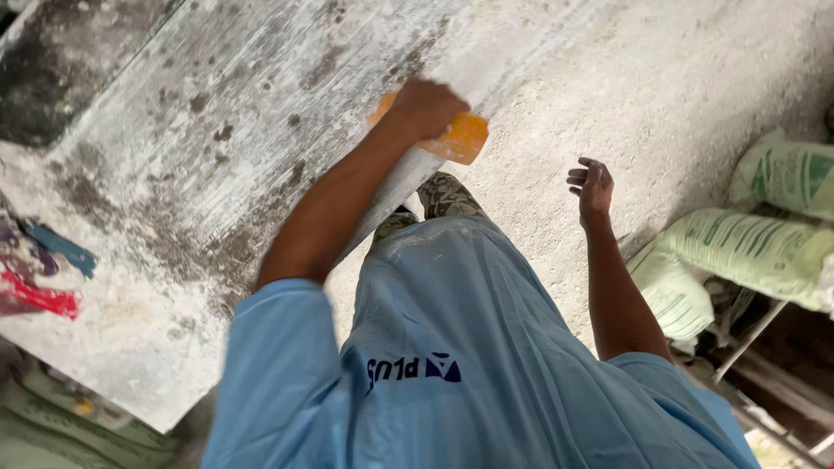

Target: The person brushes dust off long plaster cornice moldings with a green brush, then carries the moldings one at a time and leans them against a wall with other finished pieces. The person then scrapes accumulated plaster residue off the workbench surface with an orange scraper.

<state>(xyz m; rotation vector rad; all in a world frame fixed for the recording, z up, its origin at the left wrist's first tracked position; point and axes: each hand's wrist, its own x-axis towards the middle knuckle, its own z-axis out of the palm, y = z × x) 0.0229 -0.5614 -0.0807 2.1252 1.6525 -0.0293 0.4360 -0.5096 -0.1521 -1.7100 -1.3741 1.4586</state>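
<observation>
The person in the light blue shirt [486, 365] stood close against a grey, white-smeared wall [200, 148]. The left hand [426, 106] was clenched over an orange trowel [460, 136], pressing its blade flat against the plastered surface near the wall's edge. The right hand [592, 184] hung free above the dusty concrete floor [660, 95], fingers loosely curled, grasping nothing. Green-printed white sacks [756, 247] lay piled well apart at the right, and coloured cloth [39, 274] showed at the left.
</observation>
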